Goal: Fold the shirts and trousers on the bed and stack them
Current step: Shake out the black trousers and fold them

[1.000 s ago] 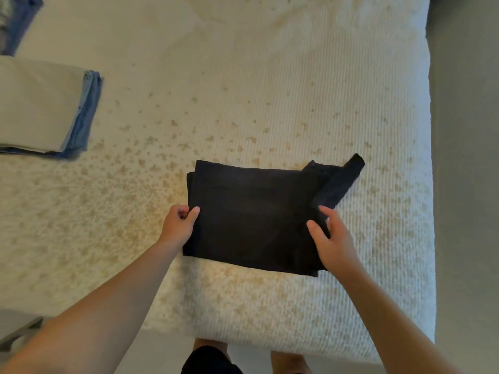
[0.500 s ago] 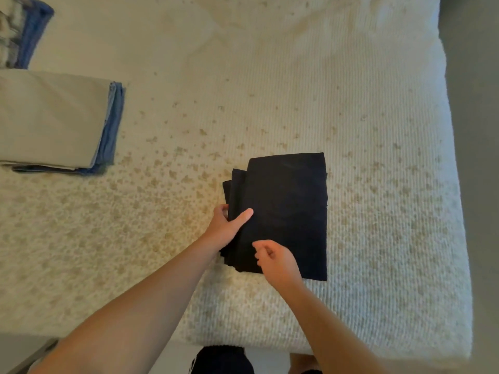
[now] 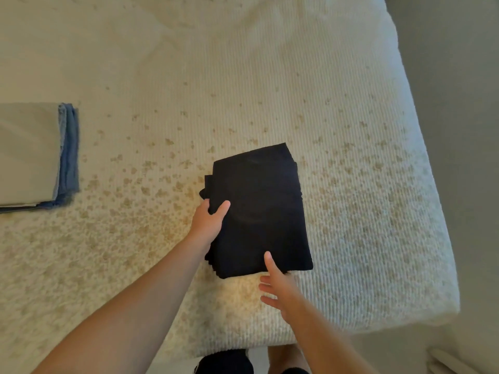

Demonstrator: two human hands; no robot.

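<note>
A black garment (image 3: 260, 209), folded into a compact rectangle, lies on the cream speckled bed cover (image 3: 351, 184) near the bed's front edge. My left hand (image 3: 209, 222) grips its left edge, thumb on top and fingers tucked beneath. At the garment's near edge my right hand (image 3: 278, 286) is spread with straight fingers, thumb lying on the cloth and the other fingers off it over the cover.
At the left edge of the bed sits a stack of folded clothes (image 3: 29, 155), beige on top with blue layers underneath. The bed's right side and front edge drop off to a grey floor (image 3: 459, 76). My legs stand against the front edge.
The black garment went from a wide rectangle with a loose flap to a narrower folded block. My right hand let go of it and moved to its near edge. My left hand kept its grip.
</note>
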